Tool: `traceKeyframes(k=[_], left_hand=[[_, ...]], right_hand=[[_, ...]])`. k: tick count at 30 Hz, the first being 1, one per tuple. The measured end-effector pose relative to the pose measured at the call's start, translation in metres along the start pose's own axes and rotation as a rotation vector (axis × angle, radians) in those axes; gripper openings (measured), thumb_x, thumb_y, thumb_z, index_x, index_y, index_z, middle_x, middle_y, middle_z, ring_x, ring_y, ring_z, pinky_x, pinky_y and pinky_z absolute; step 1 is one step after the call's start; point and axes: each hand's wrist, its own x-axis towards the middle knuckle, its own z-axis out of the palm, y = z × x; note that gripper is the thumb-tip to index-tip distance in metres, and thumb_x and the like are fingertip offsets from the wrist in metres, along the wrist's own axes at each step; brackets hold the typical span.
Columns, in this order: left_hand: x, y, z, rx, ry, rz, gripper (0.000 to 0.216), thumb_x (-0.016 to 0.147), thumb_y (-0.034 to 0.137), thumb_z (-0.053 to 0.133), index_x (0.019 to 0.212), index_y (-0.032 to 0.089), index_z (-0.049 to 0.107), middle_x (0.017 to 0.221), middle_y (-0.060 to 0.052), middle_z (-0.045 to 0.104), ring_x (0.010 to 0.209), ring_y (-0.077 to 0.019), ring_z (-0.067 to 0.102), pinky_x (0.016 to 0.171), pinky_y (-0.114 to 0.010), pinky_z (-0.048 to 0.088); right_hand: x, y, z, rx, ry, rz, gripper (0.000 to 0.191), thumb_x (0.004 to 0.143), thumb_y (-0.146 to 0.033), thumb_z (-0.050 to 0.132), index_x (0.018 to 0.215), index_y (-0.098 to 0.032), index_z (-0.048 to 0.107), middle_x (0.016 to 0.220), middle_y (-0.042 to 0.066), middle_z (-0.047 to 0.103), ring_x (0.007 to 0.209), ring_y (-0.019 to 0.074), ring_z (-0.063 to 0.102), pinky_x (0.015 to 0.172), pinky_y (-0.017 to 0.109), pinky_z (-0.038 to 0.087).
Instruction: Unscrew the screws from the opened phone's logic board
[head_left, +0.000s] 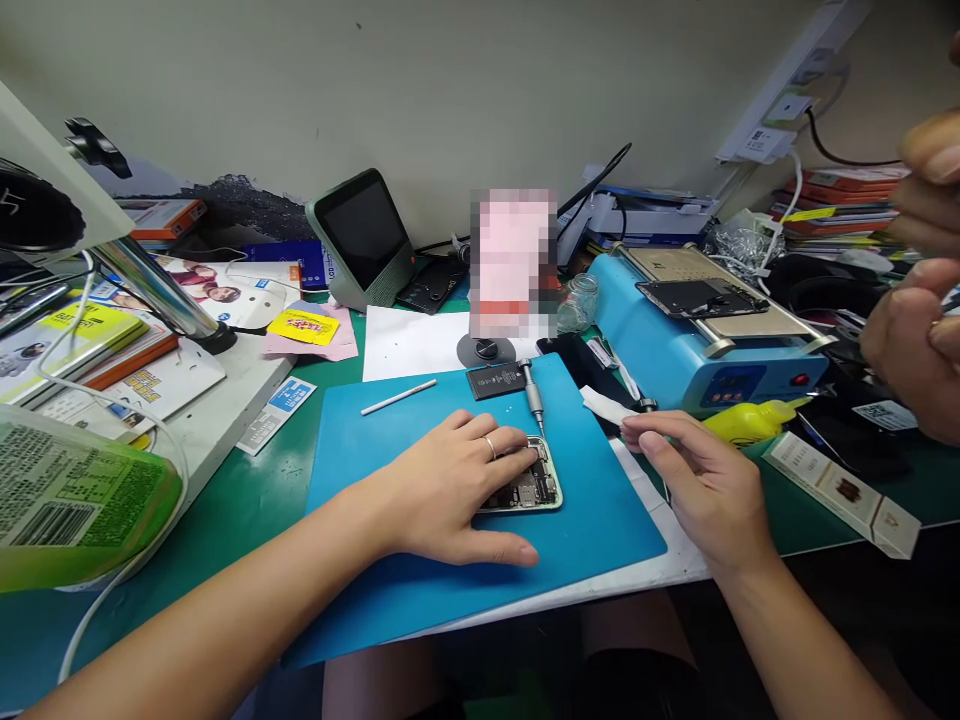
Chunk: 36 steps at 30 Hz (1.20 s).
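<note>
My left hand (pixel 465 485) lies palm down over an opened phone (pixel 541 488), fingers stretched out and resting on its exposed inside, thumb apart on the blue mat (pixel 420 595). It covers much of the phone. My right hand (pixel 709 480) is to the right of the mat, thumb and fingertips closed on the end of a white strip (pixel 606 405), which looks like paper or tissue. Beyond the phone lie a grey screwdriver (pixel 533 395), its tip towards the phone's top edge, and a black phone battery (pixel 496 381). A thin white stick (pixel 398 397) lies farther left.
A blue machine (pixel 645 330) with a dark phone part (pixel 701 298) on top stands at the back right. Near it are a yellow bottle (pixel 750 422) and a white box (pixel 840 490). Another person's hands (pixel 926 320) show at the right edge. A green-labelled container (pixel 90 500) stands left.
</note>
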Motion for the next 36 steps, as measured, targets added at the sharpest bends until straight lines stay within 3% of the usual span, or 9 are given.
traceKeyframes(k=[15, 20, 36], left_hand=[[-0.001, 0.0016, -0.0033, 0.01, -0.05, -0.005, 0.085, 0.104, 0.081, 0.054, 0.159, 0.017, 0.06, 0.17, -0.009, 0.056, 0.124, -0.0335, 0.062, 0.102, -0.05, 0.043], [-0.0003, 0.004, -0.0032, 0.012, -0.065, -0.01, 0.071, 0.109, 0.076, 0.049, 0.156, 0.024, 0.062, 0.166, -0.009, 0.058, 0.121, -0.0327, 0.062, 0.1, -0.05, 0.042], [-0.0008, 0.0031, -0.0028, -0.003, -0.051, -0.018, 0.071, 0.109, 0.077, 0.047, 0.156, 0.026, 0.062, 0.16, -0.012, 0.061, 0.123, -0.033, 0.063, 0.099, -0.048, 0.043]], right_hand=[[0.0005, 0.0014, 0.0004, 0.006, -0.019, -0.006, 0.033, 0.1, -0.06, 0.07, 0.101, -0.031, 0.085, 0.101, 0.005, 0.08, 0.091, 0.0243, 0.075, 0.082, 0.039, 0.063], [-0.0001, 0.0033, 0.0005, 0.013, -0.021, -0.008, 0.029, 0.1, -0.058, 0.071, 0.101, -0.033, 0.085, 0.102, 0.004, 0.08, 0.092, 0.0235, 0.075, 0.085, 0.039, 0.063], [0.0, 0.0018, -0.0003, 0.022, -0.034, -0.02, 0.029, 0.101, -0.057, 0.071, 0.104, -0.032, 0.085, 0.103, 0.004, 0.08, 0.093, 0.0223, 0.075, 0.085, 0.037, 0.062]])
